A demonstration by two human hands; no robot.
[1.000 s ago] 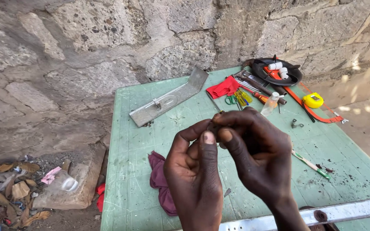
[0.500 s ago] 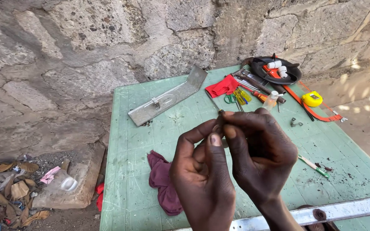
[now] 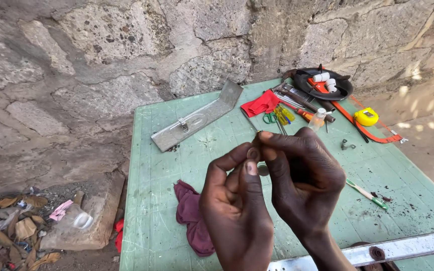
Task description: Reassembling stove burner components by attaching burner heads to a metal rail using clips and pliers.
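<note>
Here, both hands meet above the middle of the table (image 3: 177, 150), a flat board with a worn, pale green, scratched surface. The left hand (image 3: 237, 216) and the right hand (image 3: 305, 180) pinch a small round metal part (image 3: 262, 169) between thumbs and fingertips; the part is dull grey and mostly hidden by the fingers, so its exact shape cannot be told. It sits in the air, above the table and just right of a crumpled maroon rag (image 3: 192, 218) of soft cloth.

Behind the hands lies a bent metal bracket (image 3: 197, 118), flat, grey and angular. Further right lie a folded red cloth (image 3: 260, 104), green-handled scissors (image 3: 269, 118), a round black tray (image 3: 327, 83) holding white rolls, a yellow tape measure (image 3: 366, 117) and an orange hacksaw (image 3: 372, 131). A thin green and white pen (image 3: 366, 193) lies right of the right hand. A long aluminium bar (image 3: 377, 251) crosses the near edge. The wall (image 3: 101, 60) behind is rough, pitted stone.

Compared with half a second ago, the hands sit slightly lower and nearer the camera, and the grip on the part is unchanged. The things on the table have not moved.
</note>
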